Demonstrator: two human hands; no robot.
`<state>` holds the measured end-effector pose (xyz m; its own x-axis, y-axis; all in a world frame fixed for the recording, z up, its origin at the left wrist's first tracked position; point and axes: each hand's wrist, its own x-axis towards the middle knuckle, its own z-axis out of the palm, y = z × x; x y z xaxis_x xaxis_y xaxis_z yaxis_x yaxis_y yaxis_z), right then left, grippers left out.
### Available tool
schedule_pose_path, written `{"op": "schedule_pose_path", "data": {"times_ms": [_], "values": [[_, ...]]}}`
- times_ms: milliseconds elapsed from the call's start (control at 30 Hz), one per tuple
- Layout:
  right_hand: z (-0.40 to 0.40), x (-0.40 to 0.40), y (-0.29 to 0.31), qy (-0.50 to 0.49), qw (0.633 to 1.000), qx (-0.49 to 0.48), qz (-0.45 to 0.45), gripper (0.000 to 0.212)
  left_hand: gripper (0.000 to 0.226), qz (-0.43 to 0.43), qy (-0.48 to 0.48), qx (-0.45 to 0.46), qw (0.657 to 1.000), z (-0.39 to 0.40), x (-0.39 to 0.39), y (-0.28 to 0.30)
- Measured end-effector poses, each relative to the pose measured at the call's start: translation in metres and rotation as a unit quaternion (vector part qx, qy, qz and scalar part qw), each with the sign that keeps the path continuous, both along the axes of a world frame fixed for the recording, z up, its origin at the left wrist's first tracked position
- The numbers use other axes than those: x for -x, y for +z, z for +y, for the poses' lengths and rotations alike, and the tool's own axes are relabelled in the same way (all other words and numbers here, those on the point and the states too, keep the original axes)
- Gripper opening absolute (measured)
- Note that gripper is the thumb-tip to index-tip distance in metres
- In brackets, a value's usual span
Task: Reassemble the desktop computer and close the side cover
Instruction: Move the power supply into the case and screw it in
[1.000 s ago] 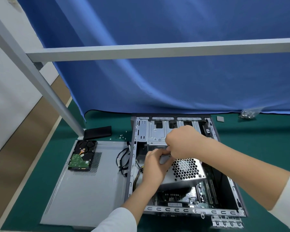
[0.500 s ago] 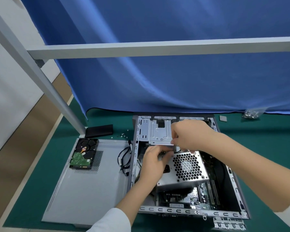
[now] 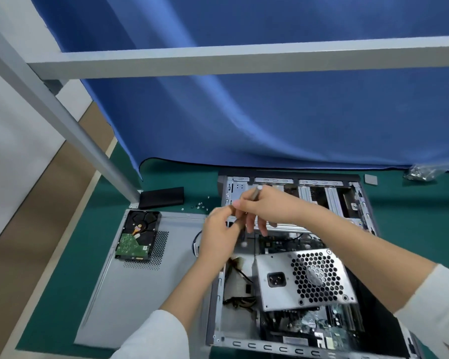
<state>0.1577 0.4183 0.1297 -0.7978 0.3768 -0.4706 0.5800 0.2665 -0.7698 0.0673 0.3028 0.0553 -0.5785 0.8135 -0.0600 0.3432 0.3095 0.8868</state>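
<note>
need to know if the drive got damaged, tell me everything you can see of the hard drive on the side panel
The hard drive lies flat on the detached grey side cover, at its far left corner, partly over the cover's perforated vent. It faces circuit side up: a black metal body with a round motor hub and a green circuit board covering the near half. No cable is attached and neither hand touches it. No dents or cracks show, though fine detail is too small to judge.

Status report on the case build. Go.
Both hands over the open case: right hand grips a thin tool, left hand pinching at it. Power supply loose inside. Hard drive lying on the side cover.
</note>
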Motion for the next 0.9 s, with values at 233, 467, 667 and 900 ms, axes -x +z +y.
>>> {"op": "schedule_pose_path", "data": {"times_ms": [233, 467, 667, 900], "values": [[0.044, 0.040, -0.056, 0.018, 0.980, -0.148, -0.131, 0.018, 0.016, 0.040, 0.052, 0.093, 0.994, 0.013, 0.090, -0.056], [0.056, 0.075, -0.067, 0.062, 0.965, -0.086, -0.239, 0.024, 0.025, 0.115, 0.017, 0.215, 0.970, 0.056, 0.146, -0.100], [0.061, 0.082, -0.066, 0.040, 0.961, -0.065, -0.267, 0.019, 0.032, 0.173, -0.046, 0.314, 0.932, 0.092, 0.156, -0.125], [0.062, 0.083, -0.077, 0.027, 0.960, -0.071, -0.270, 0.028, 0.030, 0.163, -0.010, 0.339, 0.926, 0.110, 0.149, -0.145]]}}
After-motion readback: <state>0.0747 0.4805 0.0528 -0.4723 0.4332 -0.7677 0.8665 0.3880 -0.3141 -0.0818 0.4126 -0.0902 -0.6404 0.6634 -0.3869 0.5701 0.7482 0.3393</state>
